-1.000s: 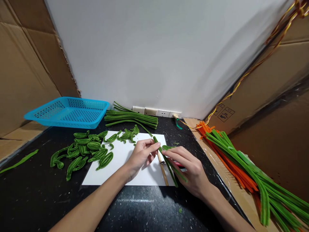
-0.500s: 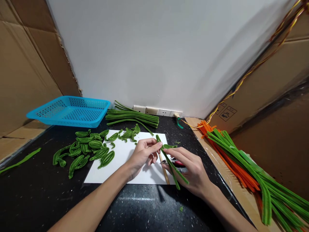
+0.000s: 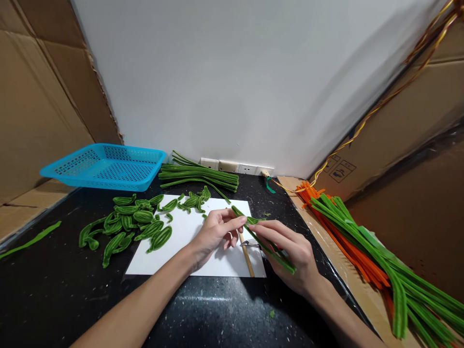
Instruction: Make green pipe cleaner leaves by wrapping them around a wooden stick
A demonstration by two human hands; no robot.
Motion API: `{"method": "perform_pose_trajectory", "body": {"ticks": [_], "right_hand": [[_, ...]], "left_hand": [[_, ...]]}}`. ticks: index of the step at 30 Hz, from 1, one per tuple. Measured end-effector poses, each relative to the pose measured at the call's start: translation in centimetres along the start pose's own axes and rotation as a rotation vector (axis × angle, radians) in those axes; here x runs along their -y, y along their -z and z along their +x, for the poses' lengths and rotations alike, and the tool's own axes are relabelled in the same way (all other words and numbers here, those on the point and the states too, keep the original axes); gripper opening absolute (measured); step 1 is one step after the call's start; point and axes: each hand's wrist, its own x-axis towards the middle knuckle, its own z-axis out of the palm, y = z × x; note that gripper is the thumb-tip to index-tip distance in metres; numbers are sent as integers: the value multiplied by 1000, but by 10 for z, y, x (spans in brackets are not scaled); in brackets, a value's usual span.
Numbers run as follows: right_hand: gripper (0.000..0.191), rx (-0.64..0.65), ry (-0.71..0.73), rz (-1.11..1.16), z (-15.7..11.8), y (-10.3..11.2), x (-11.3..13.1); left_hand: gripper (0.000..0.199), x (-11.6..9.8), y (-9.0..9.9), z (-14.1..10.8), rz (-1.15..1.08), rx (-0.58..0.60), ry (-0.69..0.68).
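Observation:
Green pipe cleaners [image 3: 266,246] slant between my two hands, their loose ends pointing down to the right. My left hand [image 3: 223,227] pinches them near the upper end with thumb and fingertips. Closed around them lower down is my right hand [image 3: 290,246]. Beneath the hands a wooden stick [image 3: 247,256] lies on a white sheet of paper [image 3: 166,263]. A pair of pliers [image 3: 250,243] lies partly hidden behind my right hand. To the left, a pile of leaf shapes bent from green pipe cleaners [image 3: 143,216] spreads over the paper's edge and the black table.
A blue basket [image 3: 152,181] stands back left. Next to it lies a bundle of dark green pipe cleaners [image 3: 203,175], in front of wall sockets [image 3: 228,166]. On cardboard at right are bright green [image 3: 377,261] and orange pipe cleaners [image 3: 348,246]. A green strip [image 3: 39,236] lies far left.
The lower ends of the held pipe cleaners have swung to the right and come closer together. My right hand has shifted slightly right; the left has barely moved.

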Motion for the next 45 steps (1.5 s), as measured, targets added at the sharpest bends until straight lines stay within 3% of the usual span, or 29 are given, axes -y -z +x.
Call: {"method": "perform_pose_trajectory", "body": {"ticks": [10,26,41,45], "right_hand": [[25,-5,58,-63,1,-2,1],[29,18,84,-48,-1,-1,1],[29,-44,-17,127,4,0,7],[20,-82,-181,233,3,-1,7]], "left_hand": [[40,0,0,0,44,32,31],[35,1,2,0,46,13,36],[37,-2,1,-1,26,17,27],[36,-3,0,-1,10,-6,13]]}}
